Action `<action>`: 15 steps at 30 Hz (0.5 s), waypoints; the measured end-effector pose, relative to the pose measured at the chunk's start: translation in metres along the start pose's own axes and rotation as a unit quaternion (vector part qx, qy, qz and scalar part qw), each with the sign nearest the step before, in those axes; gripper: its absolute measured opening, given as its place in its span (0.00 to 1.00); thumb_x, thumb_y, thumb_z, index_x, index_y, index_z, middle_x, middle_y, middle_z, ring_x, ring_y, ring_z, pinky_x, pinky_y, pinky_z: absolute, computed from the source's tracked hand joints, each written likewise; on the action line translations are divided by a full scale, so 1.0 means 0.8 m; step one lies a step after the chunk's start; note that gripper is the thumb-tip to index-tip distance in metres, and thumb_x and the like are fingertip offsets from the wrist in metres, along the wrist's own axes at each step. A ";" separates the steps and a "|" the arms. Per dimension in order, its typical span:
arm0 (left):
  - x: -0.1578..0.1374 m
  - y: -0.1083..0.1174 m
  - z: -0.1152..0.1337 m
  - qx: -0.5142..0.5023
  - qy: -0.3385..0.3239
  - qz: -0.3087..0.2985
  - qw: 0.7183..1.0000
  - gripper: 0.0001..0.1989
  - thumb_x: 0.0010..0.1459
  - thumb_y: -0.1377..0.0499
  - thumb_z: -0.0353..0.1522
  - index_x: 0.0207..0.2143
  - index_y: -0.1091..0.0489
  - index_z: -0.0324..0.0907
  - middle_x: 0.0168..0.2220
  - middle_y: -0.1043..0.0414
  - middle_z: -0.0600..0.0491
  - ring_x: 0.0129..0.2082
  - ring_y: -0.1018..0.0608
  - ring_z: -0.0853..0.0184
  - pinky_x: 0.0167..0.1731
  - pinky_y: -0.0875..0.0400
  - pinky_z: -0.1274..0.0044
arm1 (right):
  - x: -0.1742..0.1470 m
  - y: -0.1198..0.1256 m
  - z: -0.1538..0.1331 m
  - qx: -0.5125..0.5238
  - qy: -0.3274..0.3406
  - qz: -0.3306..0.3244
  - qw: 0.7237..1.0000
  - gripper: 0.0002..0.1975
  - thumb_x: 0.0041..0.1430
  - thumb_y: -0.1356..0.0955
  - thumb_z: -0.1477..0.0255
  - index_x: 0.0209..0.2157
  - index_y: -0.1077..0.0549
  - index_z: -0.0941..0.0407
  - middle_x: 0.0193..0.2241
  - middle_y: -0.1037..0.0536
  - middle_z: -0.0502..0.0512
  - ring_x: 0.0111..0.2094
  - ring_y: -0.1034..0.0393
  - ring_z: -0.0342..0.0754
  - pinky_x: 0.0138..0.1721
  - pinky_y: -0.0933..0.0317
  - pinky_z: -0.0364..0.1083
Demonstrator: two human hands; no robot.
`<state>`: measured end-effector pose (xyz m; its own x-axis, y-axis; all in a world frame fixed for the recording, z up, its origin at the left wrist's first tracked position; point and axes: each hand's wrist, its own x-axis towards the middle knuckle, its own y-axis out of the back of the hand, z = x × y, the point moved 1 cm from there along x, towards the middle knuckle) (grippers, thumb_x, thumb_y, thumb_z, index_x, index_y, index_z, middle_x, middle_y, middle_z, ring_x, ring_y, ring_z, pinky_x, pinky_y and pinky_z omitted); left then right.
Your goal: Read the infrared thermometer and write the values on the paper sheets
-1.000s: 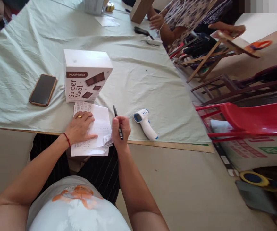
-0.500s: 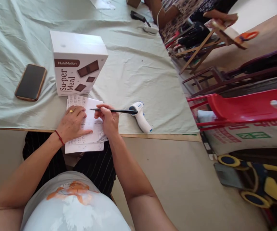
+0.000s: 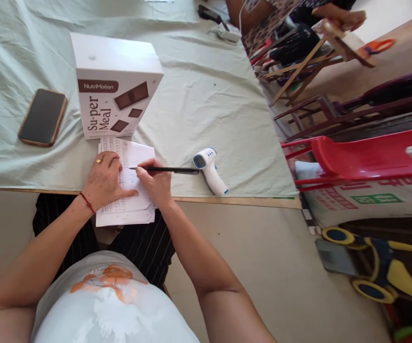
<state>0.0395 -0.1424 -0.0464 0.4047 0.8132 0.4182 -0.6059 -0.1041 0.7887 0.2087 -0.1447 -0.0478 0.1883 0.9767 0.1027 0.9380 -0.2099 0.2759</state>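
Note:
A small stack of papers [image 3: 139, 151] covered in handwriting lies at the table's near edge, its bottom part sticking out past it. My left hand [image 3: 106, 177] rests flat on the left side of the sheets, thumb stretched out to the right. My right hand [image 3: 157, 183] grips a black pen [image 3: 173, 169], whose tip points left and is at the top sheet. Just beyond the papers stands a white Su-per Meal box [image 3: 120, 59]. To the right of the pen lies a white and blue infrared thermometer [image 3: 210, 170].
A phone [image 3: 43, 117] lies on the pale tablecloth [image 3: 184, 95] at the left. A dark-handled object [image 3: 209, 15] and a white device [image 3: 229, 32] are at the far edge. Right of the table are a red plastic chair [image 3: 374, 155], a yellow-blue scooter [image 3: 377, 264] and another person's foot [image 3: 351, 19].
My right hand has moved slightly left and down onto the paper, its fingers closing nearer the pen tip. My left hand stays on the sheets. The view has shifted a little.

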 end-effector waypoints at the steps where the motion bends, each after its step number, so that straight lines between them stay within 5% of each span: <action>1: 0.000 -0.001 -0.001 0.000 0.001 0.005 1.000 0.31 0.40 0.20 0.44 0.37 0.31 0.40 0.48 0.29 0.37 0.53 0.25 0.43 0.57 0.26 0.52 | -0.005 0.000 0.000 -0.009 0.015 0.007 1.000 0.07 0.50 0.33 0.63 0.26 0.30 0.52 0.22 0.26 0.47 0.25 0.32 0.43 0.32 0.32 0.46; 5: 0.000 -0.002 -0.002 -0.004 -0.003 0.018 1.000 0.23 0.47 0.25 0.40 0.36 0.32 0.41 0.47 0.29 0.38 0.51 0.25 0.43 0.54 0.25 0.51 | -0.009 -0.005 0.002 -0.024 0.051 -0.015 0.998 0.05 0.51 0.33 0.65 0.26 0.29 0.51 0.23 0.25 0.48 0.26 0.31 0.44 0.34 0.31 0.46; 15: -0.001 -0.001 -0.001 -0.006 -0.001 0.015 1.000 0.20 0.47 0.27 0.36 0.36 0.32 0.42 0.49 0.29 0.38 0.53 0.25 0.43 0.56 0.25 0.50 | -0.005 -0.007 0.008 -0.062 0.067 -0.036 0.995 0.03 0.53 0.32 0.67 0.28 0.28 0.51 0.25 0.23 0.47 0.27 0.30 0.44 0.35 0.30 0.46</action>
<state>0.0396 -0.1422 -0.0478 0.3884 0.8081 0.4428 -0.6255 -0.1216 0.7707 0.2048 -0.1472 -0.0559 0.0726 0.9765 0.2027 0.9028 -0.1507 0.4027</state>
